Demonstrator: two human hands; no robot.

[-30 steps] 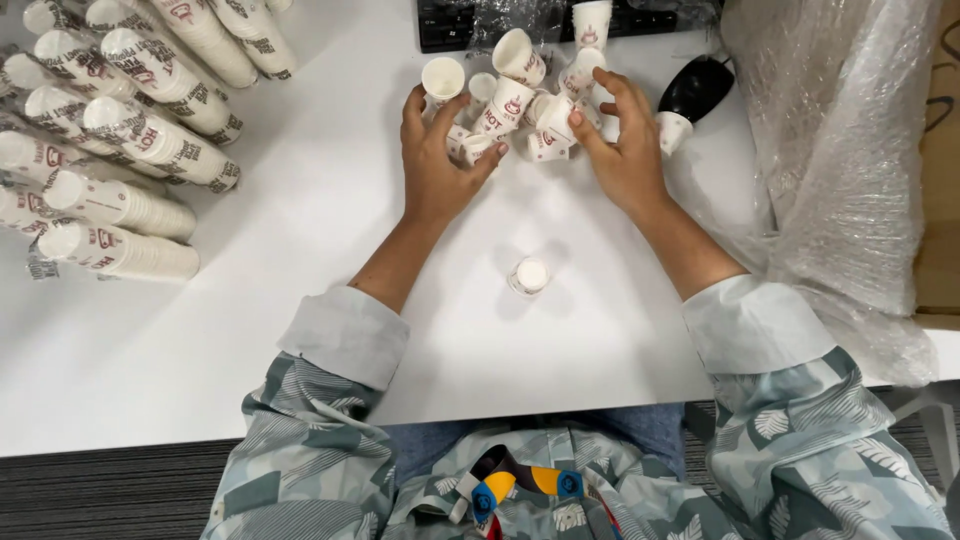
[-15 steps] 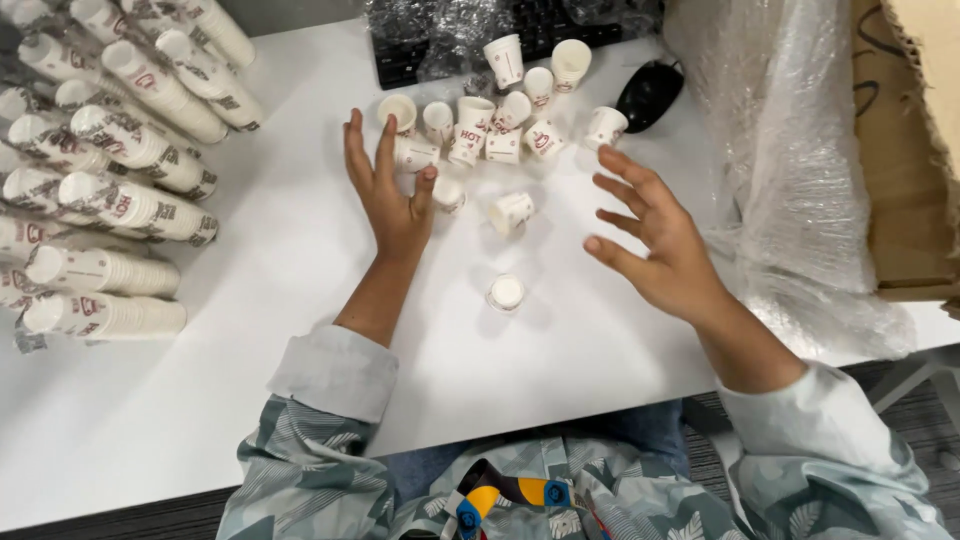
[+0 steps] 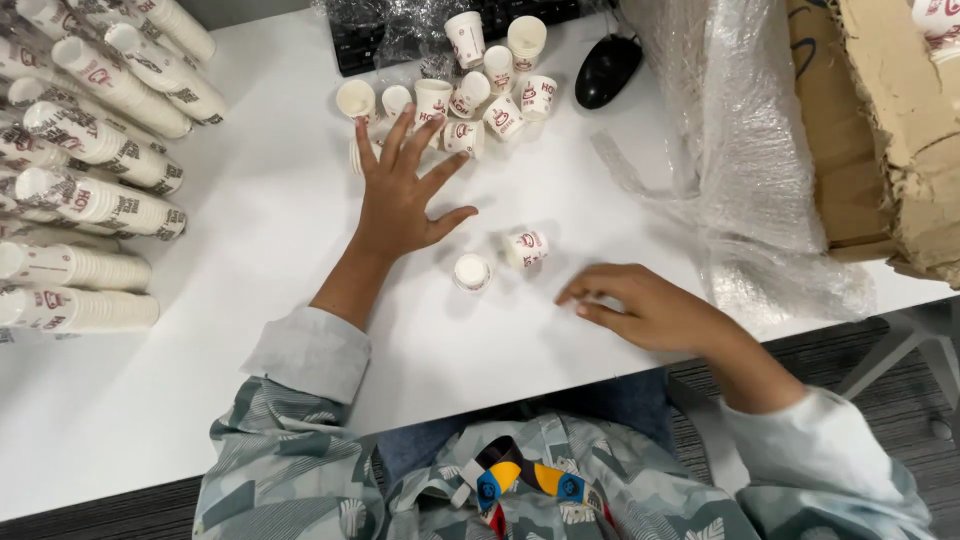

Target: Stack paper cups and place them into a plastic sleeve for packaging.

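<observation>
On the white table [image 3: 280, 230], both empty hands have drawn back from the paper cups [image 3: 470, 110], left hand [image 3: 400, 195] splayed, right hand [image 3: 640, 305] loosely curled.

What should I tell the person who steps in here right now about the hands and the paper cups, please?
Left hand: open, fingers spread flat on the white table, fingertips at the edge of the loose cup cluster.
Right hand: empty, fingers curled, resting near the table's front edge.
Two stray cups lie between the hands, one on its side.
Done: long nested cup stacks lie in rows at far left.
Left: the cluster and both strays remain unstacked. The plastic wrap and cardboard box sit at right.
</observation>
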